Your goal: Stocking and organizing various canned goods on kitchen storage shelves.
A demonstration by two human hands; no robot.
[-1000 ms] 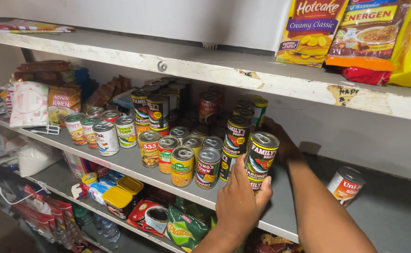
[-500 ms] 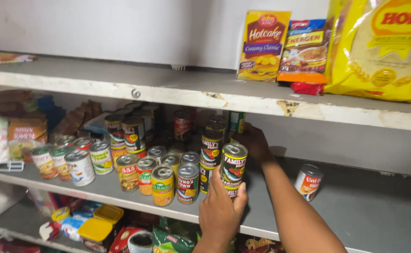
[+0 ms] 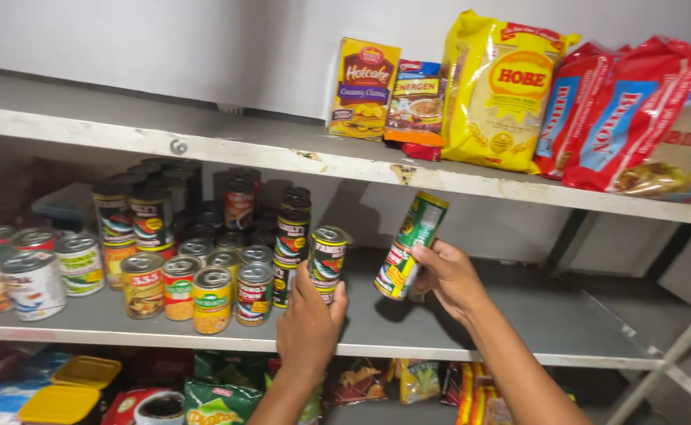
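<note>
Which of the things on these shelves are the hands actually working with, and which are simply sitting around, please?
In hand:
- tilted can, held by right hand
- upright can, gripped by left hand

Lying about:
- other cans
- yellow bag
- red bags
- yellow-lidded tubs

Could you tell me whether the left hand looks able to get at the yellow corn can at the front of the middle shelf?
Probably yes. The left hand rests on a stacked can near the yellow corn can, which stands in the front row at the shelf edge, with nothing before it.
</note>
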